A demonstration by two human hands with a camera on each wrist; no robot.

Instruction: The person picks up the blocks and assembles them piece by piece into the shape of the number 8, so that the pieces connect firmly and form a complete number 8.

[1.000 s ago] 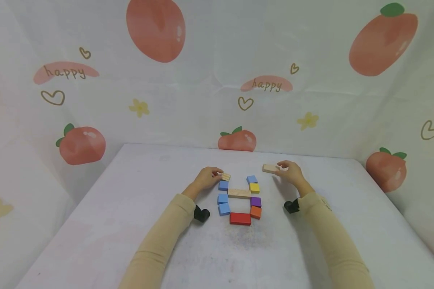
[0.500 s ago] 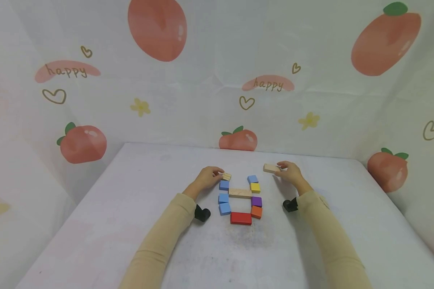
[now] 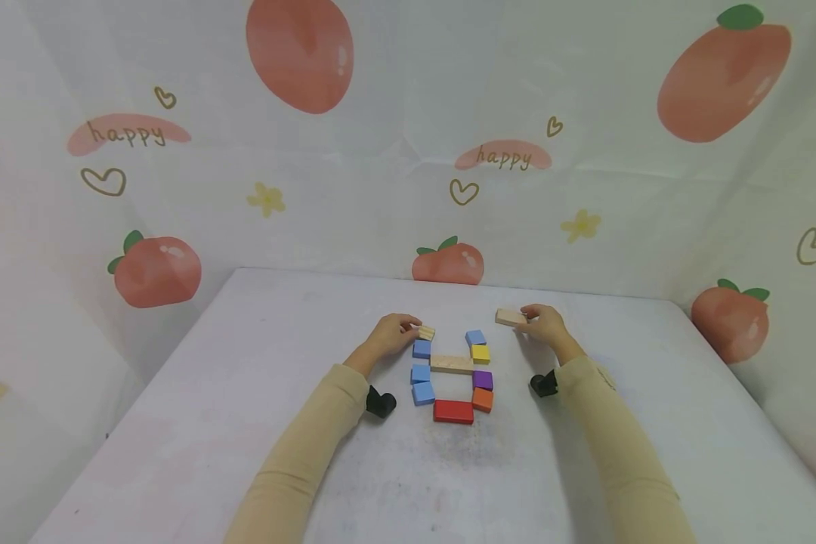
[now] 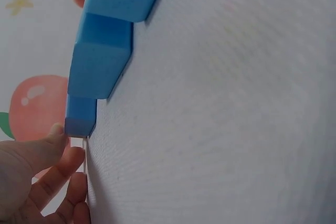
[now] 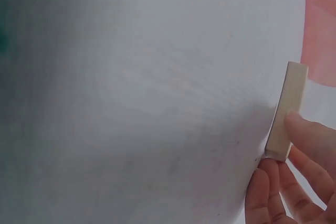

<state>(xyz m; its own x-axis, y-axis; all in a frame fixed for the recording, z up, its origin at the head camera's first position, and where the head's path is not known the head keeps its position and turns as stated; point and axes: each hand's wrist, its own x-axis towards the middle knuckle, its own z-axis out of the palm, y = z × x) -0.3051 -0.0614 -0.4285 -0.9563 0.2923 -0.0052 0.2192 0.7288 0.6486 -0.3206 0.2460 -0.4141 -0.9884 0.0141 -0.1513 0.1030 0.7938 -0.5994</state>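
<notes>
In the head view, my left hand pinches the near end of a small light wooden block with line-like grooves. That block lies behind the left column of blue blocks and is mostly hidden in the left wrist view, where my thumb lies by the last blue block. Farther right, my right hand grips one end of a plain wooden block. The right wrist view shows my thumb on the face of this wooden block, fingers curled at its lower end.
A wooden plank bridges the two columns. On the right stand blue, yellow, purple and orange blocks. A red block closes the near end. The white table meets a fruit-printed cloth behind.
Both hands keep their hold and stay almost in place. The view has shifted very slightly; the blocks lie as before.
</notes>
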